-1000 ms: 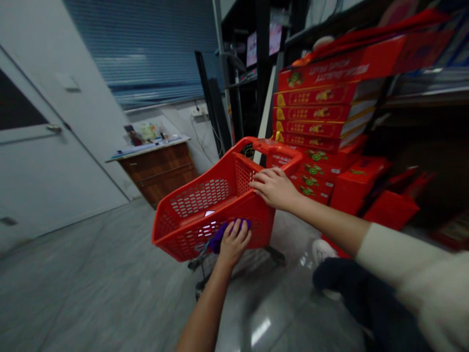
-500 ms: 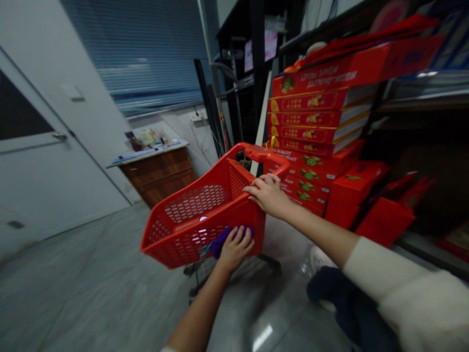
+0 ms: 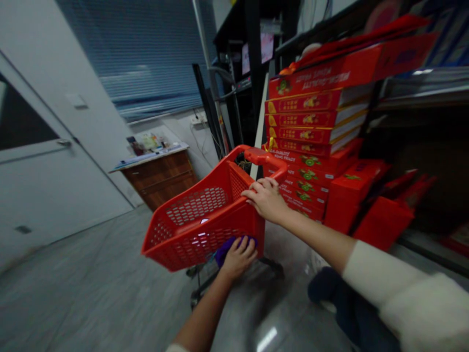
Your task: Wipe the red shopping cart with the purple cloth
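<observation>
A red plastic shopping cart (image 3: 190, 239) with a perforated basket on a wheeled frame stands in front of me, tilted in the view. My right hand (image 3: 266, 199) rests over the cart's upper rim, fingers curled around it, just below the red handle bar (image 3: 266, 157). My left hand (image 3: 239, 257) is closed on a purple soft item (image 3: 226, 250) at the near rim of the basket. The hand covers most of that item. A small white piece (image 3: 203, 221) shows inside the basket.
A tall stack of red printed gift boxes (image 3: 315, 117) rises just beyond the cart, with more red boxes (image 3: 383, 222) on the floor to its right. Dark shelving stands behind them. A dark trouser leg (image 3: 340, 298) is at lower right. A wooden cabinet (image 3: 159, 181) and a door (image 3: 47, 161) lie to the left.
The cart and both hands have shifted slightly left and down in the view. The stack of boxes has moved left too. Both hands stay on the cart.
</observation>
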{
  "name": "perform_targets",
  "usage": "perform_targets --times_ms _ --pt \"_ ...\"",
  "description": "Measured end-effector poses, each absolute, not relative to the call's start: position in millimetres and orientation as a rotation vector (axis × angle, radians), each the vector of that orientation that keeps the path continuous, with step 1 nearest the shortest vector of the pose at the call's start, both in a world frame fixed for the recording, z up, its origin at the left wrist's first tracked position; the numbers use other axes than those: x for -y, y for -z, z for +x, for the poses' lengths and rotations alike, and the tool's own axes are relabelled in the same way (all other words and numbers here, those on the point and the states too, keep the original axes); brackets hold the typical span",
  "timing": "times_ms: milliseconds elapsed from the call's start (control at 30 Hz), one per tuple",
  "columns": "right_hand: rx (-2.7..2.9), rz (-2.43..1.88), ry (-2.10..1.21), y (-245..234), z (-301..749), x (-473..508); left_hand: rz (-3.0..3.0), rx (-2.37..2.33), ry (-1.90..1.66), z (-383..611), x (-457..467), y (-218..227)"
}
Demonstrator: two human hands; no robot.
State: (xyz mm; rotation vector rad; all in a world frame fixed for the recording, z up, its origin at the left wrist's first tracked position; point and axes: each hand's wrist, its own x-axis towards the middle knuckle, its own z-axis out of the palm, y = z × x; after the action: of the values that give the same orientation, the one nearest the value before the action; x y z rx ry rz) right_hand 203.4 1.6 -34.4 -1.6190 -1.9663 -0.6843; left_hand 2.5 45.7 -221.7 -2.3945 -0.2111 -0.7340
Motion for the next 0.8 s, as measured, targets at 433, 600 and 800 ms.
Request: perform_targets --times_ms 433,600,800 --pt "2.146 -1.622 0.599 -9.0 231.3 18.0 -2.368 0.214 0.802 52.4 -30.8 186.8" --pt "1.984 -1.710 0.529 -10.3 248.5 9.6 -2.226 0.519 1.036 78.1 -35.4 134.1" --pt "1.976 -1.659 0.463 -1.7 248.3 5.5 -2.247 0.362 1.062 84.4 -26.8 131.1"
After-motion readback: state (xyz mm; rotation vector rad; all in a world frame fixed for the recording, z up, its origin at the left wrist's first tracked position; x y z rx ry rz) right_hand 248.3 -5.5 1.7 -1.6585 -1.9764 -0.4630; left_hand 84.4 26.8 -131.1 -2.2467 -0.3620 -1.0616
